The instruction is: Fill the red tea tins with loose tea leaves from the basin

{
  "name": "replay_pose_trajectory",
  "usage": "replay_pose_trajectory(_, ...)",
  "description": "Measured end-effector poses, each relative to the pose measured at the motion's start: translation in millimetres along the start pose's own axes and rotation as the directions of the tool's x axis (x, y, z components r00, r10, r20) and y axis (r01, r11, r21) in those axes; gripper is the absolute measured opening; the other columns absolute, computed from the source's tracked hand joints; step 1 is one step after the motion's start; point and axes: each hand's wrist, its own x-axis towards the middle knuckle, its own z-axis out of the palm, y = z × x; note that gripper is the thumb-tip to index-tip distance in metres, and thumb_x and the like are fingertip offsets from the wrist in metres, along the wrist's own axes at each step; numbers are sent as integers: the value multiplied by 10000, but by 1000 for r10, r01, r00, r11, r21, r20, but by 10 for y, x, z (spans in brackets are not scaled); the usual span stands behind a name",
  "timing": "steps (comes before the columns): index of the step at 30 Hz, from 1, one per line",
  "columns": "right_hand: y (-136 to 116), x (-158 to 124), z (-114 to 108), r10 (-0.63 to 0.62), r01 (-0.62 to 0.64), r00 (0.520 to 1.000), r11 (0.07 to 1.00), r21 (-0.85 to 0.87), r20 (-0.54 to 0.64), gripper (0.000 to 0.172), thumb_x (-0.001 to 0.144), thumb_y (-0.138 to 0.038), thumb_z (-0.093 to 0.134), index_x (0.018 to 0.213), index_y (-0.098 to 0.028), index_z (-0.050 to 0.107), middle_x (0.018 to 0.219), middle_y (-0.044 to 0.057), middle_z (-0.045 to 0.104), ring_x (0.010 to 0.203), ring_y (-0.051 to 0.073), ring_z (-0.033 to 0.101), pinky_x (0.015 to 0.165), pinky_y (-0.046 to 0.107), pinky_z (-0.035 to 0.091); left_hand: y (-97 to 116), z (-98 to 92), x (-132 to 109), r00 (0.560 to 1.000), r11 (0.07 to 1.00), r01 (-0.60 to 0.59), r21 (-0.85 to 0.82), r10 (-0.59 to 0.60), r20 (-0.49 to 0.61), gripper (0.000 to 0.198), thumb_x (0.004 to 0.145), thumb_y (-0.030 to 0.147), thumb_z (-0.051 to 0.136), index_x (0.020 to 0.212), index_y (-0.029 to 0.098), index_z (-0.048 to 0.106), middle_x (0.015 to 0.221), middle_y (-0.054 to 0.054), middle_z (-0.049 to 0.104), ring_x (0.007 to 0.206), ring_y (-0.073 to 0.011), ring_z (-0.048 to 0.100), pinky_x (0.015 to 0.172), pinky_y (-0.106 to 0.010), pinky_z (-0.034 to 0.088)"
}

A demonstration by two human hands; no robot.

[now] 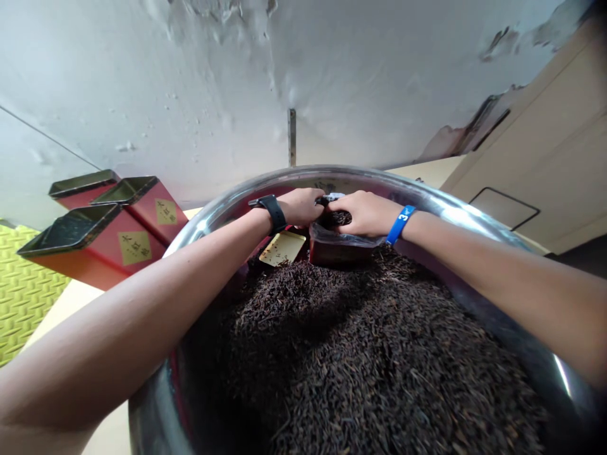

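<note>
A red tin [339,255] lined with a clear plastic bag [346,238] stands among loose dark tea leaves [379,341] in a large shiny metal basin [203,221]. More tea leaves show inside the bag. My left hand [303,205], closed at the far left side of the bag's mouth, pinches its edge; its fingertips are partly hidden. Over the right side of the mouth, my right hand [365,213] has its fingers curled around the plastic, its thumb near my left hand. Left of the tin lies a gold-coloured lid [283,248] with a few leaf bits on it.
Three open red tins [137,246] with yellow labels stand left of the basin. A yellow textured mat [28,284] lies at the far left. Behind rises a wall [213,82] with peeling paint; a pale cabinet [545,145] is at right.
</note>
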Motion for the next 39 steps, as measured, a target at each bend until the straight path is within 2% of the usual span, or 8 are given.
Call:
replay_pose_trajectory(17,29,8,47,-18,18,1000,999,-35,13,360,765,-247,440,1109,-237,546,1082,66,624,907,225,586,701,328,414,22,-15,-28,999,998,32,-49,-30,40,278,776,304,421,977,155,543,748,-60,644,498,-124,559,469,-207,377)
replay_pose_trajectory(22,22,4,39,6,-6,1000,999,-50,9,341,775,-285,441,1090,-239,564,1015,62,644,864,215,591,669,313,401,20,-22,-23,999,999,22,-42,-21,38,277,780,304,415,971,151,544,766,-60,646,501,-116,556,470,-201,370)
replay_pose_trajectory(30,-96,16,-32,6,-15,999,985,-173,-52,320,786,-387,442,999,-231,622,819,69,668,692,207,579,561,307,334,-11,-2,-3,1000,1000,15,-15,-15,21,268,764,272,452,984,154,548,794,-61,652,536,-113,559,490,-197,360)
replay_pose_trajectory(35,-88,10,-15,49,-62,996,976,-207,-70,356,783,-427,446,1040,-250,618,811,65,666,687,205,577,555,301,328,-12,0,-4,1000,1000,-3,-26,3,22,281,766,284,438,985,146,548,779,-66,648,528,-130,565,489,-216,371)
replay_pose_trajectory(39,-9,19,31,80,-91,994,981,-172,-72,347,772,-468,453,961,-244,640,820,67,664,701,205,580,556,301,336,-2,-2,-14,1000,999,-4,-32,4,5,276,761,287,428,964,146,553,764,-61,641,509,-133,563,485,-226,377)
